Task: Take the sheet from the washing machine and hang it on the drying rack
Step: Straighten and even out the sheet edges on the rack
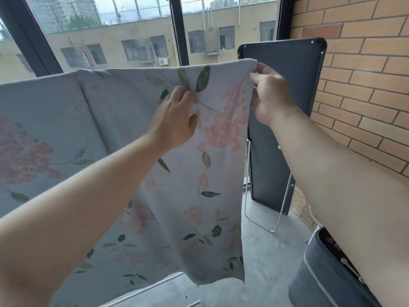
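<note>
On a glazed balcony, a wide window [110, 41] is looking out on apartment blocks, and a brick wall [365, 85] is closing off the right side. A pale floral sheet [124, 120] is hanging across most of the view, its top fold running from the left edge to the right-hand corner. Whatever bar is bearing it is lying hidden under the cloth, so the drying rack itself is not showing. Behind the sheet's right edge a dark folded panel [283, 85] on metal legs is leaning against the bricks, and a dark tub [327, 273] is sitting at lower right. The person's left hand [174, 118] is pinching a tuck of fabric on the sheet's face just below the top fold, fingers curled round it. The right hand [270, 96] is gripping the sheet's right border near the upper corner. The job is looking nearly done, with this last corner being squared. Doing it well is probably meaning drawing the border outward while the left hand is steadying the cloth, then checking that both hanging sides are balancing so the damp sheet is not sliding off.
</note>
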Tool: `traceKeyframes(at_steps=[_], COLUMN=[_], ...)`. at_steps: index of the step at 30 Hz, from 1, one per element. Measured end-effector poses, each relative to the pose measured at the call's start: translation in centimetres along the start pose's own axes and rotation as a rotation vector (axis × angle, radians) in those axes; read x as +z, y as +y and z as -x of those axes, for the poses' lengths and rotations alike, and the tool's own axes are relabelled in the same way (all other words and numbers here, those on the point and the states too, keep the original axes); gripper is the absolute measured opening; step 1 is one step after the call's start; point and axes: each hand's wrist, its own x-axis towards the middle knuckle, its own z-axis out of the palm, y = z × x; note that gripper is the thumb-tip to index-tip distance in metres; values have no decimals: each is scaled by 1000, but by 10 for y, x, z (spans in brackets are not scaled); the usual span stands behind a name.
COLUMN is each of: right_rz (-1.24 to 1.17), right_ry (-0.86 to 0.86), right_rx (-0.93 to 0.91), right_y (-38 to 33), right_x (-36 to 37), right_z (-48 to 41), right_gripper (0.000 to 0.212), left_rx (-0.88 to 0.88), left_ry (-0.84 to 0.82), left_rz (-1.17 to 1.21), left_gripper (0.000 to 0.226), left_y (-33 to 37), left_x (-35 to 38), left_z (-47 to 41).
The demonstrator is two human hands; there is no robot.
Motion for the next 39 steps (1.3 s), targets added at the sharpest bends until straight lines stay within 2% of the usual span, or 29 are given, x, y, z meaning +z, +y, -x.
traceKeyframes(at_steps=[6,13,16,20,25,28,32,37,39], right_rz=[-58,-40,-15,56,37,75,9,-74,-82], right_ry=[-2,30,35,25,-75,-126,-302,-521,-551], right_rx=[6,-53,-62,-90,-67,-73,-41,45,62], right_y=[-6,-11,-11,-11,-8,-4,5,13,19], right_x=[5,7,9,3,-6,-9,-15,-25,-28], right_z=[-8,-11,-16,-26,-48,-68,-103,-148,-167], right_gripper=[27,27,26,26,27,27,31,31,31], left_rx=[-24,-224,-192,-119,-210,-240,-333,-391,-428], left_ry=[34,28,57,68,53,38,101,153,162], left_rz=[28,87,95,135,228,266,282,145,101], left_gripper=[42,45,45,34,24,32,35,23,23], left_y=[-10,4,11,24,28,34,39,35,30], left_x=[-8,-16,-17,-7,9,21,38,56,65], left_z=[-29,-69,-86,-112,-136,-148,-170,-191,-196])
